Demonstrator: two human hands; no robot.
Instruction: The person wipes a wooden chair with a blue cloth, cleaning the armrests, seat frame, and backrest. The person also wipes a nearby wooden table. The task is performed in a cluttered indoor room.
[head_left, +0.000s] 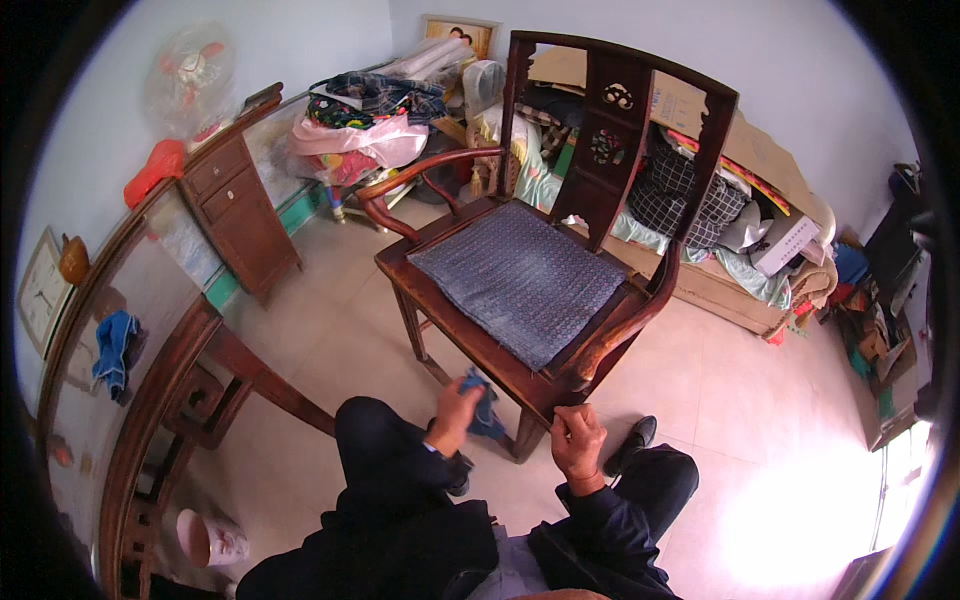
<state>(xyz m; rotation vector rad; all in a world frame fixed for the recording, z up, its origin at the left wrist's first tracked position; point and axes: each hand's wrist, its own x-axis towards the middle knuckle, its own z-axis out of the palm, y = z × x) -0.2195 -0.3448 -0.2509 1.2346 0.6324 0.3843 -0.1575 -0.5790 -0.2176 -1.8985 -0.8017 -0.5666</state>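
A dark wooden armchair (480, 375) with a carved, pierced back and curved arms stands before me, turned at an angle. A blue patterned seat pad (525, 277) lies on its seat. My left hand (456, 412) grips a blue cloth (486, 412) below the seat's front edge, near the front leg. My right hand (579, 442), its fingers curled, touches the front corner of the seat just above that leg. Whether it grips the corner is hard to tell.
On the left are a wooden table (157, 405) with another blue cloth (115, 352) on it and a small cabinet (240, 217). A waste bin (214, 540) stands on the floor. Behind the chair is a cluttered sofa (750, 307); bedding (367, 139) is piled beside it.
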